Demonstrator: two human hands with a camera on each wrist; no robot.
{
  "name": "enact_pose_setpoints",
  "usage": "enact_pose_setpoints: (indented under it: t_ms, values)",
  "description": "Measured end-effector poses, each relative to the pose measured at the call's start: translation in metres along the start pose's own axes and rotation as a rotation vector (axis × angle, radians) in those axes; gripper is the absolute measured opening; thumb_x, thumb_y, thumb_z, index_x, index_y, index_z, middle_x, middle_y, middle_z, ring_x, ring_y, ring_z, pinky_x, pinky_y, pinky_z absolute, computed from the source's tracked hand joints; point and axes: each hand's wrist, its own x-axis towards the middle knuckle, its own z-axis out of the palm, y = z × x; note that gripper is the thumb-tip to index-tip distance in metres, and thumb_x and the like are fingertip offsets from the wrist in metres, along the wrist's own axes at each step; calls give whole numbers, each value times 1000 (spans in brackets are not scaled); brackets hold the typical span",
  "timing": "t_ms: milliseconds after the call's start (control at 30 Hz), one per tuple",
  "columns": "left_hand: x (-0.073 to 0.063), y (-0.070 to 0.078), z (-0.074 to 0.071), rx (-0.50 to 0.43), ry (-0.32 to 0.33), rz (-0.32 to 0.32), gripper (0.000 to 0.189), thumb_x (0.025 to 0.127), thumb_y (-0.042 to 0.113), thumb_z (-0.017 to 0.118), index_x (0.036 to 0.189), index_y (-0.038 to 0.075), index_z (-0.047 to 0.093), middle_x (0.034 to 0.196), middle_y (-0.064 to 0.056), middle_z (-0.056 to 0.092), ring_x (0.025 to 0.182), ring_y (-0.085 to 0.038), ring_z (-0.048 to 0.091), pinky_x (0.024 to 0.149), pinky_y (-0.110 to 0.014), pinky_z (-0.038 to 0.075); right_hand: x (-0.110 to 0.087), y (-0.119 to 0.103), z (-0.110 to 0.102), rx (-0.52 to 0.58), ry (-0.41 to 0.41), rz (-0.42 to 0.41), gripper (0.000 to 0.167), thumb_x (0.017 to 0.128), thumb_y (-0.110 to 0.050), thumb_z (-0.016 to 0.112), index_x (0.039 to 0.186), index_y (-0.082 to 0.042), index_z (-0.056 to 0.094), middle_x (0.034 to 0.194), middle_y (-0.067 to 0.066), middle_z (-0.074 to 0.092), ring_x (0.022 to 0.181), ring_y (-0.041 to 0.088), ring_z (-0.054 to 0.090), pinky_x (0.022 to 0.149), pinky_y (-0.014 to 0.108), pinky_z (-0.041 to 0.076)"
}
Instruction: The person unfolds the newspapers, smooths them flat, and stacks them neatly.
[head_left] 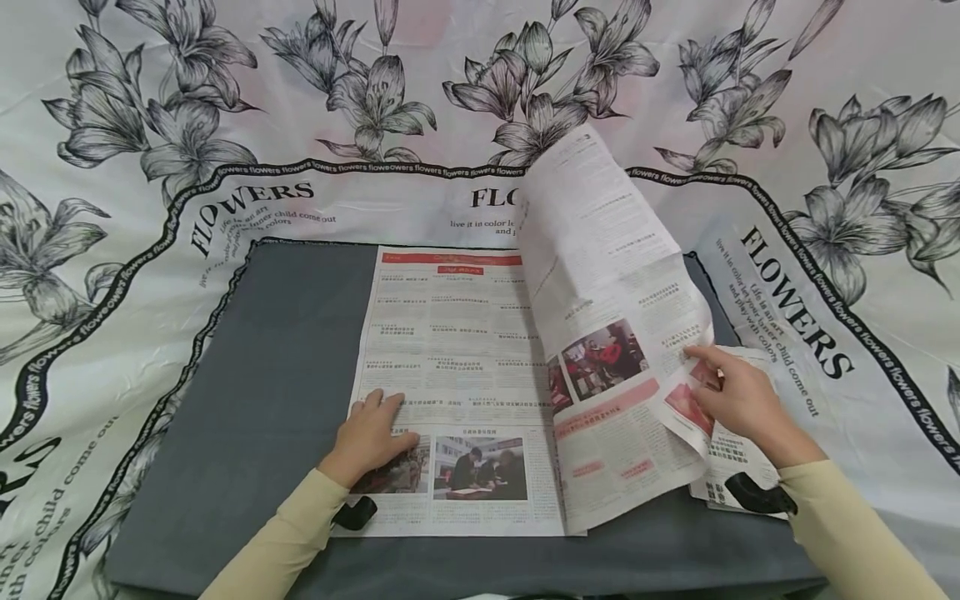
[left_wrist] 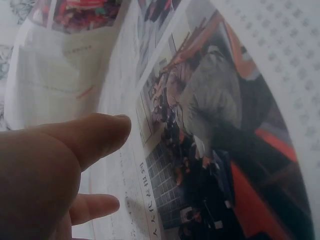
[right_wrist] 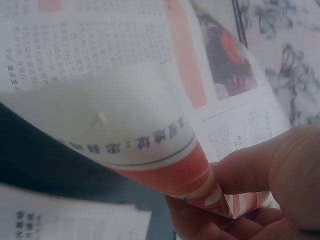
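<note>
A newspaper [head_left: 480,333] lies spread on the dark grey table, its right-hand sheet [head_left: 600,250] lifted and curving up from the fold. My right hand [head_left: 738,400] pinches the outer edge of that raised sheet between thumb and fingers; in the right wrist view the paper edge [right_wrist: 192,170] bends between them. On the left page my left hand [head_left: 375,437] rests with fingers spread, beside a printed photo [head_left: 481,468]. The left wrist view shows its thumb [left_wrist: 107,131] extended just over the page, near a large colour photo [left_wrist: 215,125].
Another folded stack of newspaper [head_left: 742,467] lies at the table's right side, partly under my right hand. The grey tabletop [head_left: 247,400] extends to the left of the newspaper. A white flower-printed cloth [head_left: 390,200] surrounds the table at the back and sides.
</note>
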Motion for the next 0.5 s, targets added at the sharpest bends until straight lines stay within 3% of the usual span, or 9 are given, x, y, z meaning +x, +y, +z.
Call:
enact_pose_setpoints:
  t_ms: [167, 267, 367, 500]
  values:
    - [2, -1, 0, 39, 15, 18, 68, 85, 38, 78, 141, 4, 58, 138, -26, 55, 107, -43, 58, 78, -58, 55, -7, 34, 7, -15, 4, 57, 54, 89, -5, 63, 140, 7, 51, 96, 32, 61, 63, 21, 50, 51, 31, 39]
    - [4, -1, -1, 55, 11, 32, 69, 84, 38, 80, 141, 6, 58, 134, -25, 56, 101, -39, 58, 73, -55, 55, -10, 51, 9, -42, -13, 97, 54, 87, -5, 64, 138, 9, 51, 101, 39, 59, 67, 28, 52, 53, 32, 40]
    - [6, -2, -2, 66, 7, 43, 74, 79, 38, 85, 141, 6, 58, 131, -25, 56, 96, -38, 58, 70, -54, 55, -11, 68, 12, -73, -40, 126, 55, 86, -5, 65, 136, 11, 50, 121, 46, 54, 78, 35, 55, 58, 33, 42]
    - [9, -3, -3, 79, 3, 40, 79, 74, 37, 89, 140, 6, 58, 125, -25, 56, 91, -36, 57, 68, -53, 55, -12, 91, 19, -81, -64, 153, 56, 83, -4, 64, 134, 14, 50, 119, 45, 55, 82, 38, 55, 60, 34, 43]
